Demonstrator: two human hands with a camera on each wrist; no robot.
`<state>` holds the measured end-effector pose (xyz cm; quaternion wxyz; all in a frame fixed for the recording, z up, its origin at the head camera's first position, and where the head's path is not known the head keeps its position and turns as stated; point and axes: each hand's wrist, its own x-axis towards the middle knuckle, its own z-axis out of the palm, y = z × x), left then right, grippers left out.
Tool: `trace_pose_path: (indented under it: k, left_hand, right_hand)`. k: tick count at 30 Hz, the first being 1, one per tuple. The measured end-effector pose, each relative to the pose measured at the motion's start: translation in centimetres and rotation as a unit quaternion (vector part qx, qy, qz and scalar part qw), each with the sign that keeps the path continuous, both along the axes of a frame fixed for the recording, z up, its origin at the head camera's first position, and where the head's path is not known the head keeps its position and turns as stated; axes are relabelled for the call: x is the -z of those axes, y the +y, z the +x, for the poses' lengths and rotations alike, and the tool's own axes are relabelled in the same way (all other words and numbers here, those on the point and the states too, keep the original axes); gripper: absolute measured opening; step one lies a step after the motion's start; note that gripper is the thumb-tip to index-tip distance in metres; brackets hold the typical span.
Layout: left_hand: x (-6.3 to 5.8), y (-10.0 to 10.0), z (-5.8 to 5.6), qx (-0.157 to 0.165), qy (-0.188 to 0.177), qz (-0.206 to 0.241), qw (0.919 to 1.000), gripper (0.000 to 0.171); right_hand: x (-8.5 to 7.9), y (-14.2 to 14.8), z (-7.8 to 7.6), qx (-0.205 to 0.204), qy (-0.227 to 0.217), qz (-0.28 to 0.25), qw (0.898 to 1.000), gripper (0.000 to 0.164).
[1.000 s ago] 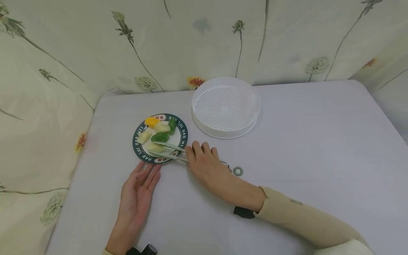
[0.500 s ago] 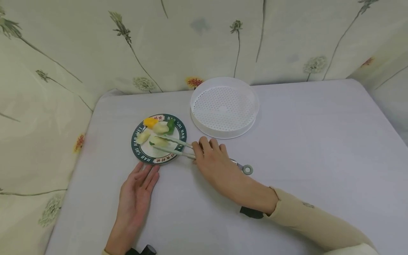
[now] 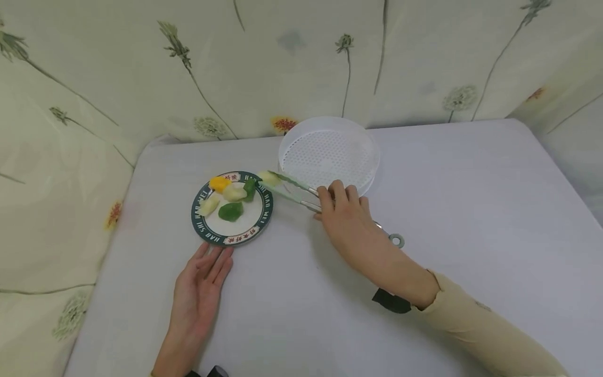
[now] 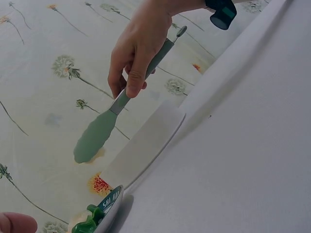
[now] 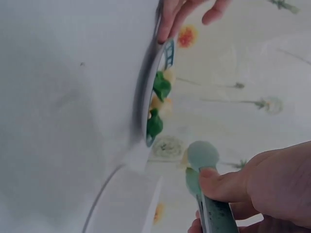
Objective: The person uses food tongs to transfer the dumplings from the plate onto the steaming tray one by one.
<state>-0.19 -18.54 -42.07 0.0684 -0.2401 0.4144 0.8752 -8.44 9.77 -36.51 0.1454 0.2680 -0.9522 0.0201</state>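
Observation:
My right hand [image 3: 355, 233] grips a pair of tongs with pale green tips [image 4: 97, 137]. Pinched between those tips is a pale yellowish piece of food [image 3: 268, 178], held in the air between the plate and the white sieve tray [image 3: 325, 154]. On the round plate [image 3: 200, 222], with its green lettered rim, lie two green pieces [image 3: 231, 211], a yellow piece [image 3: 219, 184] and two pale pieces [image 3: 234, 192]. Palm up, my left hand [image 3: 198, 298] lies at the plate's near edge, its fingers extended and fingertips right at the rim.
The perforated round tray stands at the back of the white-covered table [image 3: 471, 220], right of the plate. Behind the table hangs a flower-patterned cloth [image 3: 414, 57]. A dark wrist strap [image 3: 392, 301] shows under my right wrist.
My right hand and tongs have moved up and right, lifting the pale piece off the plate toward the tray. The green piece beneath shows again. My left hand stays at the rim.

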Motion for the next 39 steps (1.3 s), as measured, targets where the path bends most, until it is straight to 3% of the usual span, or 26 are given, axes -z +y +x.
trace_pose_path:
  k: [9, 15, 20, 28, 39]
  left_hand:
    - [0.1, 0.0, 0.0, -0.007, -0.006, 0.004, 1.0, 0.065]
    - [0.1, 0.0, 0.0, -0.008, -0.004, 0.002, 1.0, 0.064]
    - [0.1, 0.0, 0.0, -0.01, -0.006, -0.001, 0.9999, 0.063]
    - [0.2, 0.0, 0.0, -0.007, -0.003, -0.006, 1.0, 0.063]
    - [0.4, -0.2, 0.0, -0.01, -0.001, 0.002, 0.9999, 0.063]
  right_hand:
    - [0.2, 2.7, -1.1, 0.029, -0.03, -0.034, 0.999, 0.046]
    - [0.7, 3.6, -1.6, 0.036, -0.025, -0.025, 0.999, 0.04]
    - [0.9, 3.7, -1.7, 0.03, -0.014, -0.01, 0.999, 0.033]
    - [1.3, 3.5, -2.0, 0.028, -0.014, -0.012, 0.999, 0.037]
    - [1.2, 3.3, -2.3, 0.031, -0.049, -0.035, 0.998, 0.042]
